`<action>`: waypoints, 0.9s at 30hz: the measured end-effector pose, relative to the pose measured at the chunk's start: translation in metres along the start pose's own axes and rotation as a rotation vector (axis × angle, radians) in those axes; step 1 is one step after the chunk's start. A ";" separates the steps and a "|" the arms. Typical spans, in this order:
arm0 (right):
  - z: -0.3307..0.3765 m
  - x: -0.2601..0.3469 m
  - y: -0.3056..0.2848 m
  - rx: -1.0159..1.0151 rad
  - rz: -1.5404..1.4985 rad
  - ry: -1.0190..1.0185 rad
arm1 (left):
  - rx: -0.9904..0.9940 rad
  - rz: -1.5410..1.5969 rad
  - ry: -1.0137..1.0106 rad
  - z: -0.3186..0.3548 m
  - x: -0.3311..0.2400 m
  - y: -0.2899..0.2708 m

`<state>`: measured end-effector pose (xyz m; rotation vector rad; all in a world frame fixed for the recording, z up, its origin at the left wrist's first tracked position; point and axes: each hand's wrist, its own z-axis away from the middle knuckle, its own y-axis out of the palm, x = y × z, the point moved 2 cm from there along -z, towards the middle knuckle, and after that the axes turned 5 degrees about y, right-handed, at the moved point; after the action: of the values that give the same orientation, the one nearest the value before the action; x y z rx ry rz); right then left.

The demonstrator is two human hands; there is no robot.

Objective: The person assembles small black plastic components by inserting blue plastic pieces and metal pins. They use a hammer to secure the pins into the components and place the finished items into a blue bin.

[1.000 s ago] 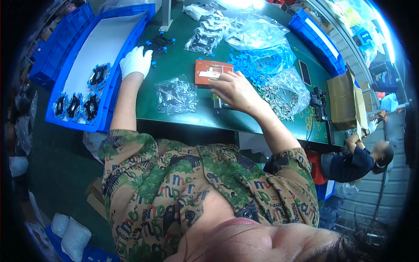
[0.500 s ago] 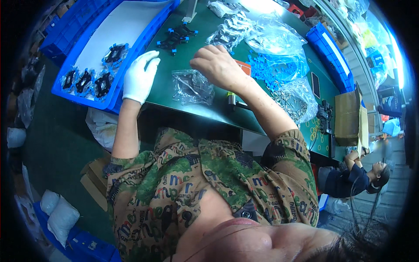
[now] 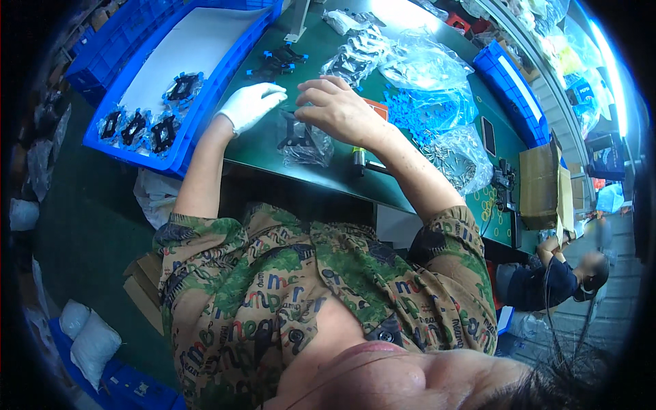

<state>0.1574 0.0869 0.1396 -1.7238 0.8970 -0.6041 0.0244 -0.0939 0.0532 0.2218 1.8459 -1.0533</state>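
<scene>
My left hand (image 3: pixel 251 107), in a white glove, reaches over the table with its fingers stretched toward my right hand. It looks empty. My bare right hand (image 3: pixel 342 113) hovers across from it, fingers loosely bent and apart; its thumb is mostly hidden, and nothing shows in it. Just below and between the two hands lies a clear plastic bag (image 3: pixel 313 152) with a black bracket (image 3: pixel 295 131) in it, on the green table (image 3: pixel 263 147). Whether the right fingertips touch the bag's upper end I cannot tell. A small screwdriver-like tool (image 3: pixel 360 158) lies under my right wrist.
On the left a blue crate (image 3: pixel 179 154) holds several bagged black brackets (image 3: pixel 164 133). Loose black brackets with blue ends (image 3: pixel 277 63) lie farther back. To the right are blue small parts (image 3: pixel 427 113), metal screws (image 3: pixel 447 160), a phone (image 3: pixel 488 136), a cardboard box (image 3: pixel 540 188) and a co-worker (image 3: pixel 547 280).
My left hand has moved right, from beside the crate to above the bag, near my right hand. My right hand has shifted slightly, its fingers now further apart.
</scene>
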 end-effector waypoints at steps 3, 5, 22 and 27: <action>-0.003 0.008 -0.015 -0.021 0.028 -0.068 | 0.265 0.009 0.015 -0.012 -0.016 0.000; -0.002 0.012 -0.020 -0.037 0.043 -0.046 | 0.472 -0.154 0.036 -0.015 -0.042 0.000; 0.076 -0.002 0.000 -0.181 -0.876 0.772 | -0.120 0.890 0.133 0.017 -0.080 0.043; 0.090 0.014 -0.017 -0.183 -1.039 0.910 | -0.226 0.983 0.165 0.013 -0.076 0.060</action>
<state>0.2385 0.1296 0.1266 -2.0244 0.5572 -2.1605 0.1057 -0.0455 0.0783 0.9788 1.6466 -0.1437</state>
